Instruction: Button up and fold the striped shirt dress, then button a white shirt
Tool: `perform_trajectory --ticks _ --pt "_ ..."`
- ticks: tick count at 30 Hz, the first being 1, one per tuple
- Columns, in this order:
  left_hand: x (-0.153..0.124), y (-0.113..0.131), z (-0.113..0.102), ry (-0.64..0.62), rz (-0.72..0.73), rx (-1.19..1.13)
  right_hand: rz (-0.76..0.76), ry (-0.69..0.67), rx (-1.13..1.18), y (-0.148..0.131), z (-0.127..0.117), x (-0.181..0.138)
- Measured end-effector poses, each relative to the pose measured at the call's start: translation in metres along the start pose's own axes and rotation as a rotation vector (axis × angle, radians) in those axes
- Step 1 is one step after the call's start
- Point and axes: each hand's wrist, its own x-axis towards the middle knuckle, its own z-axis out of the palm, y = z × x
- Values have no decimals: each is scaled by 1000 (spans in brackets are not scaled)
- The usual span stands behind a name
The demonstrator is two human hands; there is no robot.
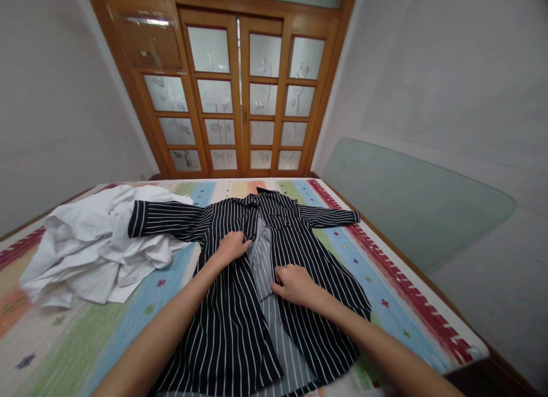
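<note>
As I watch remotely, white cloth (98, 248) lies crumpled at left, partly under sleeve (166, 217) of striped shirt (240, 300), spread on star-patterned cover (141, 305). Left hand (233, 245), half curled, touches left front edge; right hand (293, 283), likewise, right edge. If fabric is pinched, I cannot tell.

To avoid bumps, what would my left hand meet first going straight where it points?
Your left hand would likely meet more of the striped shirt, around its open front; depth is unclear.

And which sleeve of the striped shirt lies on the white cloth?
The left sleeve: its cuff rests on the cloth; the right sleeve lies on the patterned sheet.
</note>
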Motion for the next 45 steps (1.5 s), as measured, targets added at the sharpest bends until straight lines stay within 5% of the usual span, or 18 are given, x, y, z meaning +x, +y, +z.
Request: perform_trajectory --ticks 5,12,17,21,26,29,33,35,38,45 --pt "23 -12 9 -62 31 -165 19 -12 53 7 9 6" --pt "22 -23 15 -93 115 -414 -233 36 332 19 13 0" --pt "14 -17 19 57 366 -226 -233 51 179 10 15 -6" --pt "16 -10 22 34 446 -27 -258 -20 110 -7 12 -12" --pt "18 -21 33 -1 365 115 -225 -71 215 -25 19 -18" --pt "13 -31 40 8 350 124 -207 -149 635 -32 31 -18" --pt "2 -38 42 71 295 126 -57 -469 1373 -40 51 -18" --pt "-2 -42 40 91 232 141 16 -585 1525 -43 58 -20" --pt "-4 -49 34 110 125 185 60 -674 1538 -46 65 -27" --pt "0 -78 16 176 -26 313 62 -594 1326 -41 58 -51"
